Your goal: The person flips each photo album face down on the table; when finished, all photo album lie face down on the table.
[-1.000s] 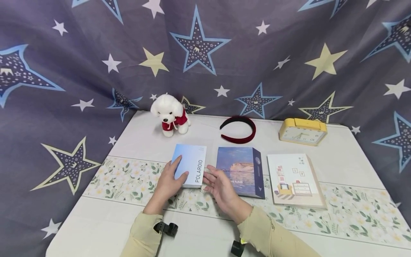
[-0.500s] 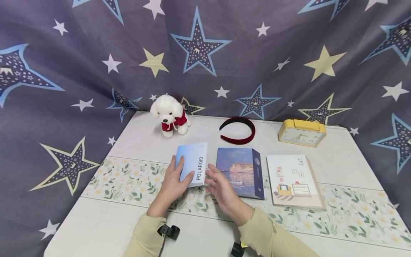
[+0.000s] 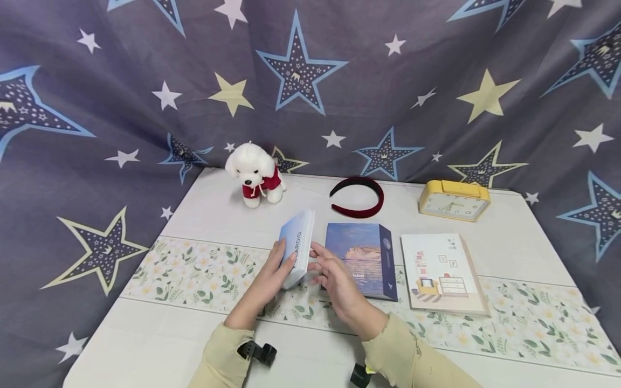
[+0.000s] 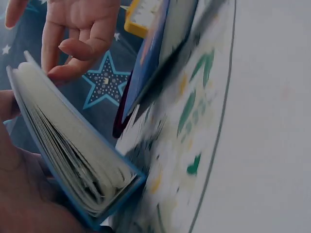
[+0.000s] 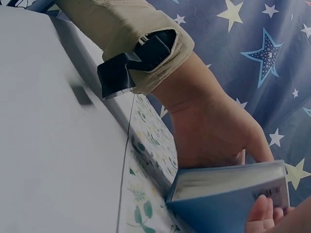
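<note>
A light blue photo album [image 3: 296, 248] with "POLAROID" on its spine is tilted up on edge in the head view, its spine facing right. My left hand [image 3: 266, 283] grips it by the left side, thumb on the front cover. In the left wrist view the album's page edges [image 4: 73, 141] show between the covers. My right hand [image 3: 339, 285] has loosely bent fingers right at the album's right side. The right wrist view shows these fingers [image 5: 262, 213] against the blue cover with a barcode label.
To the right lie a dark blue photo album [image 3: 356, 258] with a seaside picture and a white illustrated book [image 3: 436, 272]. Behind stand a white toy dog [image 3: 254, 172], a dark red headband [image 3: 375, 202] and a yellow alarm clock [image 3: 454, 200]. A star-patterned curtain [image 3: 194, 70] backs the table.
The left hand has raised the blue album's left side, turning it from nearly flat to steeply tilted and shifting it slightly right. The right hand stays beside it.
</note>
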